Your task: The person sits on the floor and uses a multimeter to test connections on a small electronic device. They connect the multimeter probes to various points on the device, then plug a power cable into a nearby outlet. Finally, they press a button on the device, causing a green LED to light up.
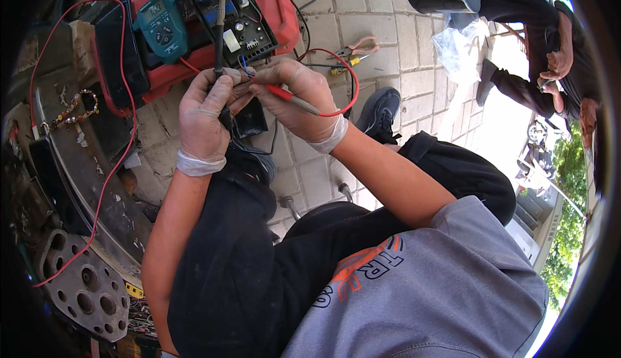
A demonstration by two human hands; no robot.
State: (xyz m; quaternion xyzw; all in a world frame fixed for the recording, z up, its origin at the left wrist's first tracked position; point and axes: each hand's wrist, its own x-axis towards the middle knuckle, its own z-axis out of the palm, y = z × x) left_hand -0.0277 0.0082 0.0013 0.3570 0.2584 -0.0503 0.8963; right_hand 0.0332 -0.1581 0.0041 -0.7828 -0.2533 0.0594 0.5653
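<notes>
Red probe (279,93) sits pinched in the fingers of the gloved right hand (309,89), its grey end toward the wrist. Opposite, the left hand (206,109), forearm reaching straight forward, has fingers closed round one black probe (220,34). Two probes, one circuit board (249,31), one multimeter (162,26).

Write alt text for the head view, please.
The gloved left hand holds a black probe and the gloved right hand a red probe, close together by a circuit board. The board and a teal multimeter lie on a red case.
</notes>
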